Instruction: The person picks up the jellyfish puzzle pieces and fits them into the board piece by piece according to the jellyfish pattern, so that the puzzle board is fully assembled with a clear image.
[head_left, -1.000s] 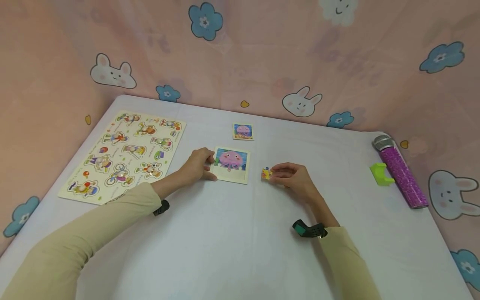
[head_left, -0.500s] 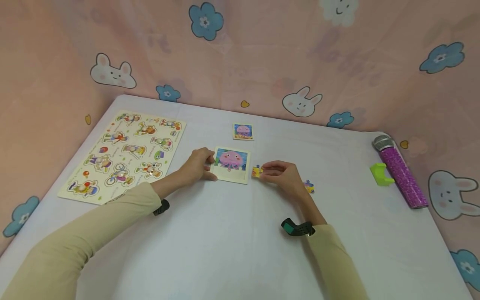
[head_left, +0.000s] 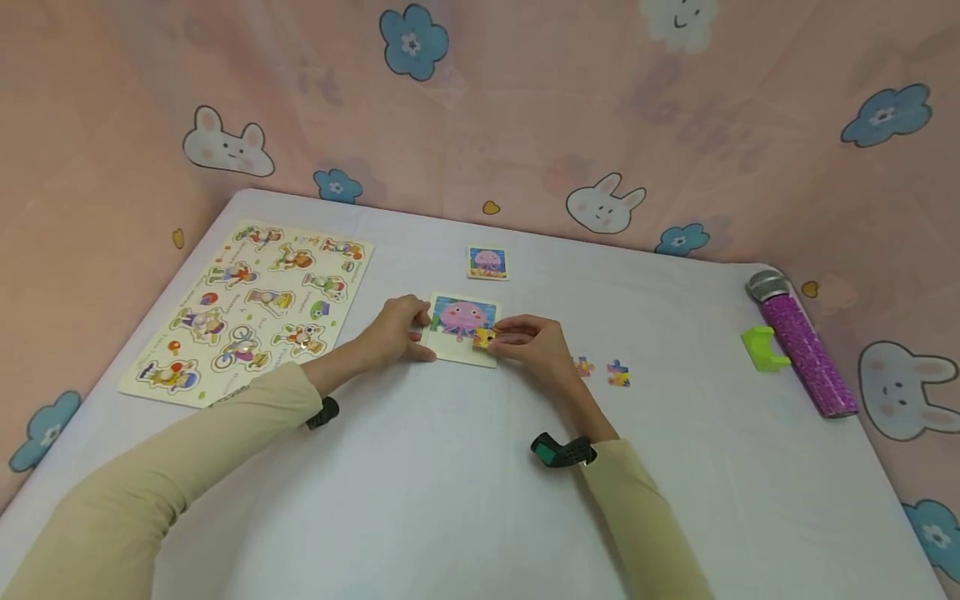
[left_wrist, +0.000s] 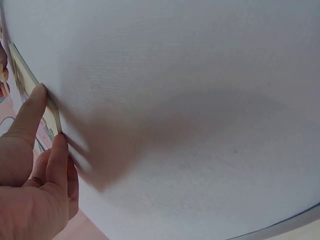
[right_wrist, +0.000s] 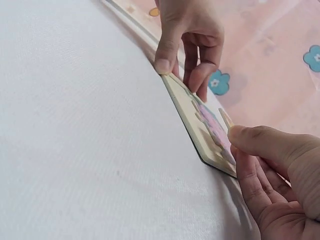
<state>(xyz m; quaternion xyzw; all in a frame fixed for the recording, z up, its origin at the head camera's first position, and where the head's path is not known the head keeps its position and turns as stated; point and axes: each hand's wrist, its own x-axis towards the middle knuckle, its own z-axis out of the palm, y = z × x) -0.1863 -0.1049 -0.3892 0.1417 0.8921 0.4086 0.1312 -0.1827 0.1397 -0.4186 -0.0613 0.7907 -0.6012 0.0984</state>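
Note:
A small square jigsaw board (head_left: pixel 450 352) lies mid-table, its upper part filled with a pink jellyfish picture and its lower strip bare. My left hand (head_left: pixel 392 331) holds the board's left edge; in the left wrist view the thumb and fingertips (left_wrist: pixel 59 142) press along its rim. Between thumb and fingers, my right hand (head_left: pixel 538 346) pinches a yellow puzzle piece (head_left: pixel 482 337), which overlaps the lower right of the picture. From the right wrist view, that piece (right_wrist: pixel 225 119) is tilted above the board (right_wrist: pixel 182 107). Two loose puzzle pieces (head_left: pixel 618 373) lie beyond the right wrist.
A small jellyfish picture card (head_left: pixel 487 263) lies behind the board. On the left is a large board (head_left: pixel 255 333) of cartoon figures. A purple glitter microphone (head_left: pixel 806 354) and a green block (head_left: pixel 763 348) sit at the right. A pink patterned cloth (head_left: pixel 487 108) hangs behind.
My right hand has moved left with the yellow puzzle piece, from beside the board to over its lower right. The loose pieces have come into view behind it. My left hand stays put.

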